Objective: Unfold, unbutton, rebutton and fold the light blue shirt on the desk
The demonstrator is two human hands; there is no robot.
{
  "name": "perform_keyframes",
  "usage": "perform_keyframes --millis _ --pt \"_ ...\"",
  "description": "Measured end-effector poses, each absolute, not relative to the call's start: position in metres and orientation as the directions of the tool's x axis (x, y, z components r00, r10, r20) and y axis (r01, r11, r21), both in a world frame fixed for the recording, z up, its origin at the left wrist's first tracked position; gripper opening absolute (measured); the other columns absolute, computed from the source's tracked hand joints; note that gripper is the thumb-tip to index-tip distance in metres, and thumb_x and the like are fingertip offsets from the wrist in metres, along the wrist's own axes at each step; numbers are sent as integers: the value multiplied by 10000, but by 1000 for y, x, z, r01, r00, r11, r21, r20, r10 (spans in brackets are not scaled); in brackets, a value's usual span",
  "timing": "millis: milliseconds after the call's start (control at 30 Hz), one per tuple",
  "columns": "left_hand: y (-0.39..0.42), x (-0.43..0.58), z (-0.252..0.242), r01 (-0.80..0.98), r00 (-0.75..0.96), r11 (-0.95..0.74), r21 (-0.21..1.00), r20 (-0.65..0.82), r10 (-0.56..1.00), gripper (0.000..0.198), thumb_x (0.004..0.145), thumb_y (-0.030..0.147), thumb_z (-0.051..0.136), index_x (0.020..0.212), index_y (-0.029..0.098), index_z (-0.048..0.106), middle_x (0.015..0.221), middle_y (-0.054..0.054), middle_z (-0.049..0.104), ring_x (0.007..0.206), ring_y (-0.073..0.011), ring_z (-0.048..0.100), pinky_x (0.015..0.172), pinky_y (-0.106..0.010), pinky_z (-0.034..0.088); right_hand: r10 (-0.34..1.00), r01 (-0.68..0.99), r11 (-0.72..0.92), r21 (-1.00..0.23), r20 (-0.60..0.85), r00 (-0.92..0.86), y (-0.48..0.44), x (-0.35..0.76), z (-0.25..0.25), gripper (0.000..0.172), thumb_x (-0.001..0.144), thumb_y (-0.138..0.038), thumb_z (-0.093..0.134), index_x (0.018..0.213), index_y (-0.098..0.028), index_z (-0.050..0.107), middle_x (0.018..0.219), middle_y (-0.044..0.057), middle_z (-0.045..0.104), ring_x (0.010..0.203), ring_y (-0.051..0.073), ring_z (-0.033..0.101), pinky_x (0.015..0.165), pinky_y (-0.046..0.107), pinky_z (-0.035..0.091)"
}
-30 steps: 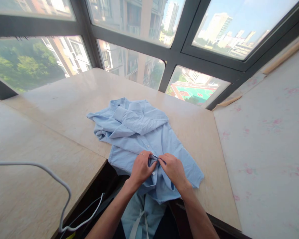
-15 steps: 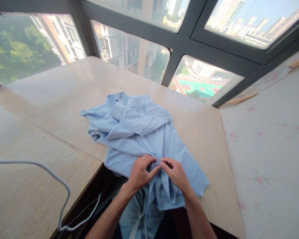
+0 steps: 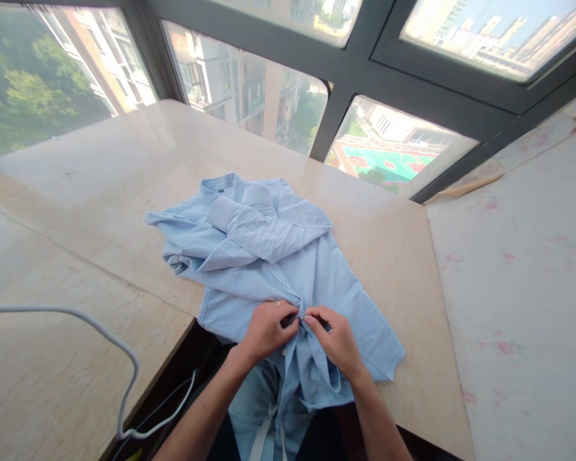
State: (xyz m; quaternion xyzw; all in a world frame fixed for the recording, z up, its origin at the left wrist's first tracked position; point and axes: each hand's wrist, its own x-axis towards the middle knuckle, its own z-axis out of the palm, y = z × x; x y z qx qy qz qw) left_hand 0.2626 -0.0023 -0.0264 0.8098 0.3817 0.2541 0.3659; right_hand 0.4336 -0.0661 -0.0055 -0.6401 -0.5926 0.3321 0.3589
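A light blue button-up shirt (image 3: 297, 256) lies front up on the stone-like ledge, its collar toward the window and its sleeves folded across the chest. My left hand (image 3: 271, 330) pinches the front placket near the lower part of the shirt. Right beside it my right hand (image 3: 333, 339) grips the opposite front edge between thumb and fingers. The fingertips of both hands almost meet over the placket; what button lies between them is hidden. One white button (image 3: 288, 285) shows above the hands. Below them the shirt's front hangs loosely over the ledge's edge, toward my lap.
The beige ledge (image 3: 100, 186) runs up to grey-framed windows. On the left a white cable (image 3: 100, 336) curves over the ledge and down into a dark gap. A wall with floral paper (image 3: 509, 288) stands at the right. My legs are under the front edge.
Both hands stay at the placket, with fingers shifting slightly; a button below my left hand now shows. The view has moved a little. The shirt lies much as before.
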Motion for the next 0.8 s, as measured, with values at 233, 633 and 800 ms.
perform_keyframes --millis 233,633,800 --pt "-4 266 -28 445 544 -463 766 179 820 159 819 192 576 671 183 634 599 17 576 554 -108 494 565 -241 335 939 718 326 -615 302 -167 -69 436 -14 397 971 -159 439 1295 -287 630 1060 92 677 967 191 642 829 329 538" --pt "2 259 -23 246 536 -272 931 103 838 127 797 193 584 725 169 686 617 13 584 567 -92 490 556 -204 359 900 695 365 -620 426 -93 -65 449 -29 302 939 -116 534 1149 -249 706 918 67 715 854 179 658 749 315 550" --pt "1 260 -22 234 502 -174 957 34 864 106 771 203 592 714 161 671 613 14 582 561 -92 491 555 -204 372 922 658 321 -681 384 -52 -61 452 -29 246 931 -141 560 1086 -249 717 921 63 713 858 183 665 772 325 561"
